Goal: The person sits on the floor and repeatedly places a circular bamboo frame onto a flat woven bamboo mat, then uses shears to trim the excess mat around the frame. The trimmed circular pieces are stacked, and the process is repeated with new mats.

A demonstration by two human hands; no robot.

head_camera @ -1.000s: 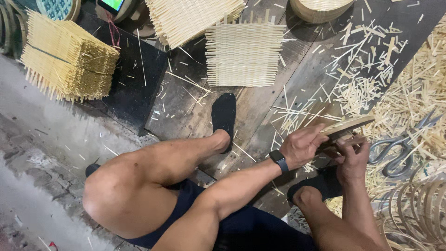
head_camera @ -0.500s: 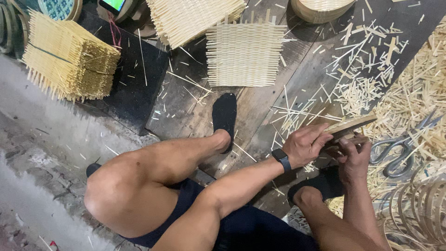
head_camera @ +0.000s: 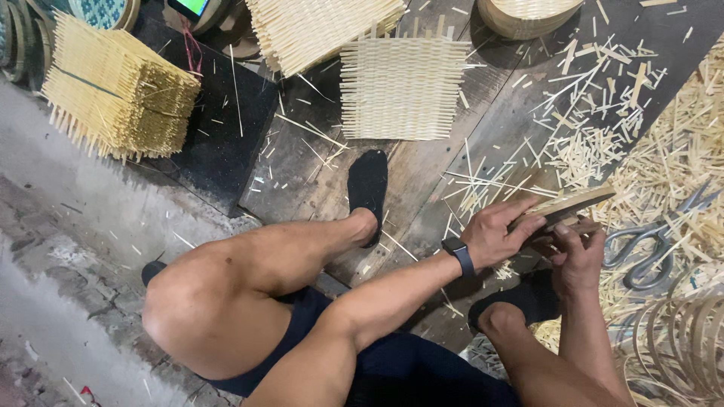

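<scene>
Bamboo hoop piece (head_camera: 562,205), flat and rimmed, sits at 3 o'clock in view, gripped from both sides. Left hand (head_camera: 498,230) closed over its near edge, fingers curled on top; right hand (head_camera: 577,252) pinches it from below, thumb up. Judged step: fitting or trimming the rim; next move likely needs a steady hold. Scissors (head_camera: 648,241) just beside at 3 o'clock. Woven mat (head_camera: 402,89) at 12 o'clock, trimmings (head_camera: 596,128) at 2 o'clock on the floorboards (head_camera: 430,181).
</scene>
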